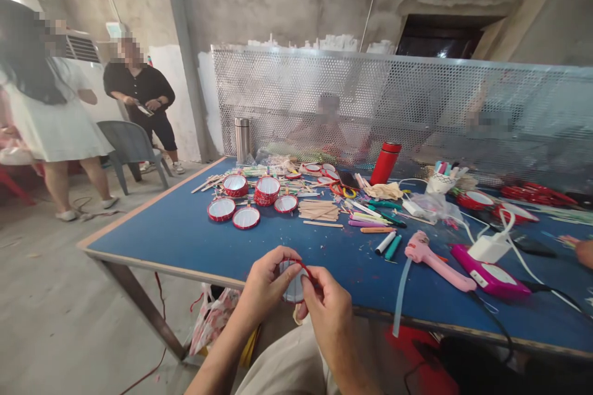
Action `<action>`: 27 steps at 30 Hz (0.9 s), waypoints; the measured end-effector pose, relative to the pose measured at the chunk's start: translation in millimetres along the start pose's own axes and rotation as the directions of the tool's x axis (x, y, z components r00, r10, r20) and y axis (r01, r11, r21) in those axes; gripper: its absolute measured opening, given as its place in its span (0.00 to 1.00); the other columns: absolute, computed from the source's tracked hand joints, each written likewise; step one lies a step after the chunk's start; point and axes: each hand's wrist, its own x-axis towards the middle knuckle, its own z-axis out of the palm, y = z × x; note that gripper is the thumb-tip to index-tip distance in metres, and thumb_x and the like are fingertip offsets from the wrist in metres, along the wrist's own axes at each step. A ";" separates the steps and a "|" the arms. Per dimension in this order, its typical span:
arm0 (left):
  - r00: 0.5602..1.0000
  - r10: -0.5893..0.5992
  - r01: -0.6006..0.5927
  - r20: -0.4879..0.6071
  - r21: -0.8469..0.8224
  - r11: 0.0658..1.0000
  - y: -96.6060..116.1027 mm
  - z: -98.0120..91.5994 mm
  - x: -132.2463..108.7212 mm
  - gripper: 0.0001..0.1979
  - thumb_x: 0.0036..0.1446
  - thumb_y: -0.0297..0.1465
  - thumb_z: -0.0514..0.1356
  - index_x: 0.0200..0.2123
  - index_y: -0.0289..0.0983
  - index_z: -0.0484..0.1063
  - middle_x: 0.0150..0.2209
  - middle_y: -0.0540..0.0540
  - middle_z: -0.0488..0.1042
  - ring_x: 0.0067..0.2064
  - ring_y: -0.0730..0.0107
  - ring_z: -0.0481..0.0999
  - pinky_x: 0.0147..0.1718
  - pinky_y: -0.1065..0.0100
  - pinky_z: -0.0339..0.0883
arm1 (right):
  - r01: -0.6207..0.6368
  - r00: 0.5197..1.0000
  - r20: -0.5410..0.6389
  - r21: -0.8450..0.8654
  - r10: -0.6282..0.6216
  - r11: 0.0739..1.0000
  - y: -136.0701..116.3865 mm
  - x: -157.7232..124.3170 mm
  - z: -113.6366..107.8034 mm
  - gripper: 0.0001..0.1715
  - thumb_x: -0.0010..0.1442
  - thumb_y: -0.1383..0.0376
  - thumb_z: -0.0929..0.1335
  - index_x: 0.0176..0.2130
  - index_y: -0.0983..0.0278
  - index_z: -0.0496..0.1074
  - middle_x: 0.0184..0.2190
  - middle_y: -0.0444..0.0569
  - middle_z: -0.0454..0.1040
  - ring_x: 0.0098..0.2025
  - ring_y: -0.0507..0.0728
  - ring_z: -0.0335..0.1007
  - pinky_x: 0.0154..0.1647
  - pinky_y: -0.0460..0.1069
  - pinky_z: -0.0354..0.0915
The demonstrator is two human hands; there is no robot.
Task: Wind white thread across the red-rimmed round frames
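Note:
At the table's front edge I hold a small round disc [293, 289] with a white face and a red rim, like a little drum. My left hand [265, 279] grips its left and upper side, with the thumb over the face. My right hand [330, 302] pinches the rim on the right, and the fingers partly hide the disc. Beyond my hands lie several similar red-rimmed discs, among them a flat one [246, 218] and a stack [267, 190]. A pile of wooden craft sticks [319, 210] is beside them.
On the right are a pink glue gun [430, 262], a purple power strip [486, 273] with cables, and markers [385, 242]. A red bottle [385, 162] and a steel bottle [242, 140] stand before a perforated metal screen [287, 86]. Two people are at the left, near a grey chair [132, 145].

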 end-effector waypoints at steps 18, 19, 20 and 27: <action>0.998 -0.013 0.017 0.057 -0.063 0.998 -6.9 0.5 3.5 0.14 0.50 0.32 0.62 0.42 0.38 0.67 0.33 0.50 0.74 0.34 0.69 0.73 0.34 0.71 0.66 | -0.036 0.999 0.013 0.029 0.036 0.999 3.7 -0.4 -0.3 0.16 0.60 0.56 0.62 0.38 0.66 0.70 0.21 0.44 0.72 0.16 0.51 0.67 0.19 0.43 0.64; 0.998 -0.017 0.019 0.054 -0.025 0.999 -6.6 1.1 3.8 0.13 0.50 0.32 0.61 0.40 0.38 0.67 0.34 0.50 0.74 0.35 0.69 0.73 0.35 0.71 0.66 | -0.037 0.999 0.011 0.024 0.037 0.999 3.4 -0.5 -0.2 0.16 0.60 0.56 0.62 0.38 0.66 0.70 0.23 0.46 0.73 0.16 0.51 0.67 0.19 0.43 0.63; 0.999 -0.020 0.020 0.040 0.002 1.000 -6.2 1.7 4.0 0.12 0.50 0.33 0.61 0.39 0.39 0.68 0.34 0.50 0.74 0.35 0.69 0.73 0.35 0.71 0.66 | -0.040 0.999 0.006 0.020 0.039 0.999 3.1 -0.4 0.0 0.16 0.60 0.57 0.62 0.38 0.66 0.70 0.25 0.47 0.74 0.16 0.50 0.67 0.19 0.43 0.63; 0.997 -0.072 0.071 0.043 0.017 0.997 1.1 -0.6 4.8 0.09 0.52 0.37 0.56 0.31 0.38 0.68 0.28 0.51 0.72 0.28 0.71 0.70 0.26 0.73 0.63 | -0.029 0.999 -0.036 -0.017 0.028 0.999 2.8 0.9 2.4 0.12 0.60 0.62 0.60 0.34 0.66 0.69 0.25 0.46 0.73 0.15 0.49 0.67 0.18 0.42 0.61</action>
